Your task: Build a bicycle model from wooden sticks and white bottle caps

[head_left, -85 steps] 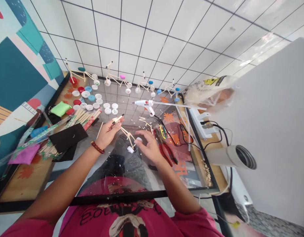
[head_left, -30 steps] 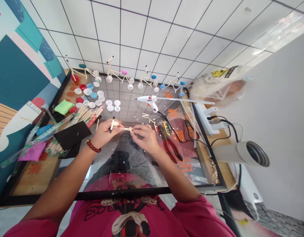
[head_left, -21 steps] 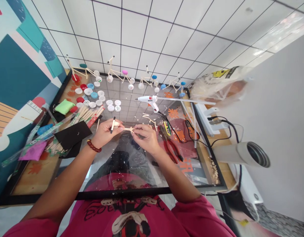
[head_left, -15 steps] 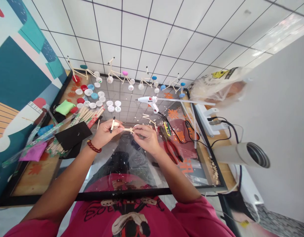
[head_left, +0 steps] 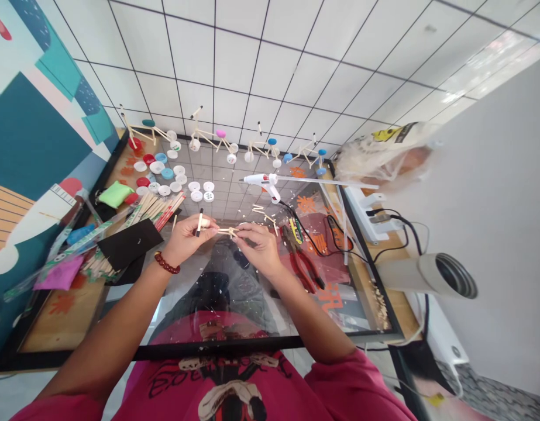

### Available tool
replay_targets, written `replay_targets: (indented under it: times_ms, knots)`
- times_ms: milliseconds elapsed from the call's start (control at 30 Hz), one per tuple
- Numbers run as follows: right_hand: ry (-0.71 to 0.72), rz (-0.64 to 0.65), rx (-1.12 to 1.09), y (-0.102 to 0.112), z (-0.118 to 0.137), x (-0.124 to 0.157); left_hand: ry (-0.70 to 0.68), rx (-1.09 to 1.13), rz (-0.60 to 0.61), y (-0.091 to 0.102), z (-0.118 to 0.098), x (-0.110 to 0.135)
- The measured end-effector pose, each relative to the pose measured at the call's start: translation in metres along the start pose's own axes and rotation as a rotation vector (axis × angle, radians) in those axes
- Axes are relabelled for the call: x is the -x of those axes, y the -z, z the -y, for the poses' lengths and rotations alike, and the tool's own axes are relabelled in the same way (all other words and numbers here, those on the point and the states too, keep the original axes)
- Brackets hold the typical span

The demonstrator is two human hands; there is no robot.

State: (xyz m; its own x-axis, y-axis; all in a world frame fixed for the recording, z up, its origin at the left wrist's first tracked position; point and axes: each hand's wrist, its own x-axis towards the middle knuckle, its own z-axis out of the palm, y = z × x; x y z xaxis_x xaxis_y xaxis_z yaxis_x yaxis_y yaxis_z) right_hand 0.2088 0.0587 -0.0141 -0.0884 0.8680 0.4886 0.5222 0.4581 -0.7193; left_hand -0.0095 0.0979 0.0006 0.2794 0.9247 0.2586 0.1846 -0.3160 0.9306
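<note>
My left hand and my right hand meet above a glass-topped table. Between them is a small frame of thin wooden sticks, its ends pinched in the fingers of both hands. My left fingers also hold a white bottle cap and an upright black-tipped stick. Part of the frame is hidden by my fingers, so I cannot tell exactly how its joints meet.
Several finished stick figures with bottle-cap wheels stand at the far edge. White and coloured caps, stick bundles, black card, a hot glue gun, red-handled pliers and a power strip surround my hands.
Compared with the oldest frame, my hands have come together and both now hold the stick frame up. Over the last second they have barely moved, and the view has shifted only slightly.
</note>
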Motion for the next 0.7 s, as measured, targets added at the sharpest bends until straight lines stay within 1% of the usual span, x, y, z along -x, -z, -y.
replay_targets:
  times_ms: [167,333,700]
  knots:
    - [-0.049,-0.001,-0.076,-0.001,-0.0017,-0.0002,0.021,-0.008,0.003,-0.0002,0.0002,-0.0002]
    - [-0.107,0.026,-0.108,-0.0004,-0.0009,-0.0017,0.013,-0.009,0.001,0.0005,0.0001,-0.0007]
    - [-0.088,0.002,-0.149,-0.0016,-0.0026,-0.0025,0.031,-0.022,-0.011,0.0015,-0.0023,-0.0015]
